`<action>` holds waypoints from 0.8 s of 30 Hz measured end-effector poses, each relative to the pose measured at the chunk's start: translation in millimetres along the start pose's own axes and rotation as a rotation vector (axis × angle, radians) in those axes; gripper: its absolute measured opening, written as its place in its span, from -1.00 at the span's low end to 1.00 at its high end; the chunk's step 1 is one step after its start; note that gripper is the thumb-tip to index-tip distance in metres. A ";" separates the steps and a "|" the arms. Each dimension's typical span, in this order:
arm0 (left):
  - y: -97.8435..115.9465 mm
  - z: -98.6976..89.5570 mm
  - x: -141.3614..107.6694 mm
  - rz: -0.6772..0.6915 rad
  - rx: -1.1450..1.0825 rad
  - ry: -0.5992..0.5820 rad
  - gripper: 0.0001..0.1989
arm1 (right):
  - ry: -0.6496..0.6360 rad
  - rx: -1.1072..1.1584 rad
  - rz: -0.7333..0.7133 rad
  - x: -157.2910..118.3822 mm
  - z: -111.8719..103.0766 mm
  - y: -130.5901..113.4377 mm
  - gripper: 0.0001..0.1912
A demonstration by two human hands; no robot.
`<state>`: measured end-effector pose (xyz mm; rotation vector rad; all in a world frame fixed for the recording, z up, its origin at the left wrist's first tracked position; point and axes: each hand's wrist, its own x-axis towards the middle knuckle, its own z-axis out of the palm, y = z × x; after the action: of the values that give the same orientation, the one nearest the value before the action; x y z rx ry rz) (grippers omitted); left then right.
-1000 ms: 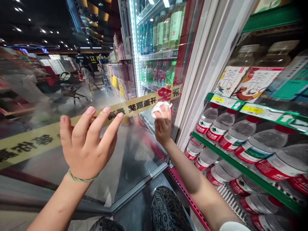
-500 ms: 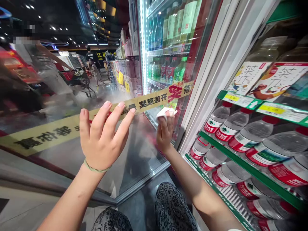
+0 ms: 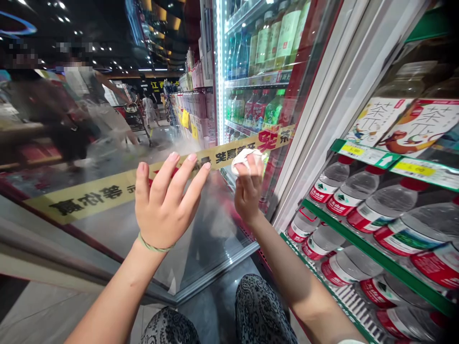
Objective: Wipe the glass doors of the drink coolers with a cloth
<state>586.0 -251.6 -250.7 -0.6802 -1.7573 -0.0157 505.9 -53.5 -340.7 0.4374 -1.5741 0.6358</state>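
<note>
A glass door (image 3: 211, 248) stands open in front of me, with a yellow printed strip (image 3: 89, 200) running across it. Fingers spread, my left hand (image 3: 167, 205) is at the glass just below the strip, holding nothing; whether the palm touches is hidden. A thin greenish band (image 3: 154, 246) circles that wrist. Further right, my right hand (image 3: 249, 191) grips a crumpled white cloth (image 3: 244, 158) up against the glass, over the lower edge of the strip. The cloth could also be a paper wipe. A whitish haze shows on the glass above the left hand.
To the right, fridge shelves (image 3: 376, 258) hold several red-capped water bottles (image 3: 382, 203) and boxed tea drinks (image 3: 418, 122). Through the glass, I see more lit bottle shelves (image 3: 258, 79), people (image 3: 82, 91) and a shopping cart (image 3: 138, 117). My knees (image 3: 261, 306) are below the door.
My right hand has moved up with the cloth, from below the strip onto it. The left hand stays spread at the glass. The whole view has shifted slightly; people beyond have moved.
</note>
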 end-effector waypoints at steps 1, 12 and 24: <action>0.3 -0.2 0.4 0.000 -0.003 0.003 -0.38 | 0.026 0.017 0.025 1.3 0.1 -1.6 -0.48; 2.2 -0.6 0.3 0.059 0.134 0.029 -0.35 | 0.019 0.038 -0.030 -3.2 1.0 -13.1 -0.47; 3.4 -1.1 1.6 0.022 0.081 0.021 -0.35 | 0.017 0.065 -0.088 4.0 2.9 -19.4 -0.43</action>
<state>588.3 -248.5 -250.1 -0.6377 -1.7207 0.0631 515.3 -69.9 -334.2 0.5457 -1.5123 0.6229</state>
